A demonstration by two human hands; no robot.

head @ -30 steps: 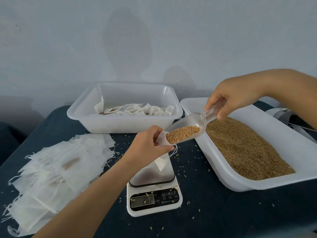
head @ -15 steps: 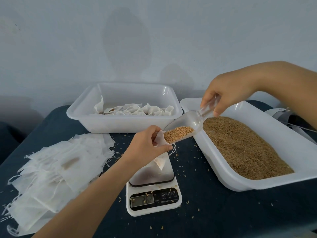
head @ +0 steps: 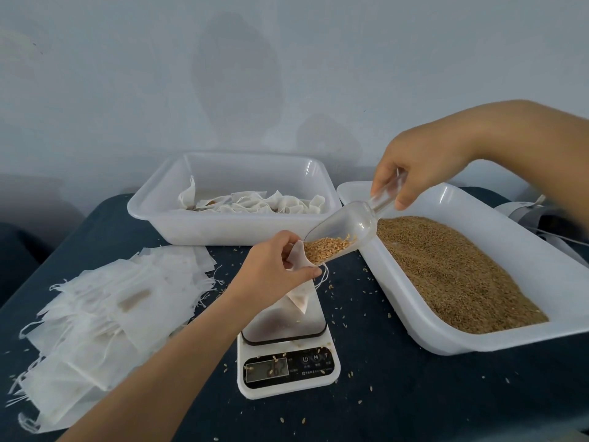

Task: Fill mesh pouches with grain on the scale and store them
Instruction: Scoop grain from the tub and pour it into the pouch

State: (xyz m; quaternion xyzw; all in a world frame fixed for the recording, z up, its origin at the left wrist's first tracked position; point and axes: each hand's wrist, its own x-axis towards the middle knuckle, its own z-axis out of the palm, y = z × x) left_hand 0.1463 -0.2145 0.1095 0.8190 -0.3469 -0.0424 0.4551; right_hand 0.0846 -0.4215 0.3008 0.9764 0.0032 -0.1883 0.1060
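A plain pale wall (head: 134,78) fills the upper half of the view, matte and bluish grey, with faint darker smudges and soft shadows near its middle. Light is even and diffuse. Below it stands a desk (head: 414,397) covered in dark navy cloth, its far corners rounded. At far left a dark shape (head: 16,247) sits low beside the desk, too dim to identify.

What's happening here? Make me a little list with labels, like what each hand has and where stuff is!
left hand: holds the mesh pouch open above the scale
right hand: grips the clear scoop, tilted down into the pouch
in the scoop: grain
right tub: loose grain
back tub: filled pouches
left of scale: pile of empty pouches
table: scattered grains
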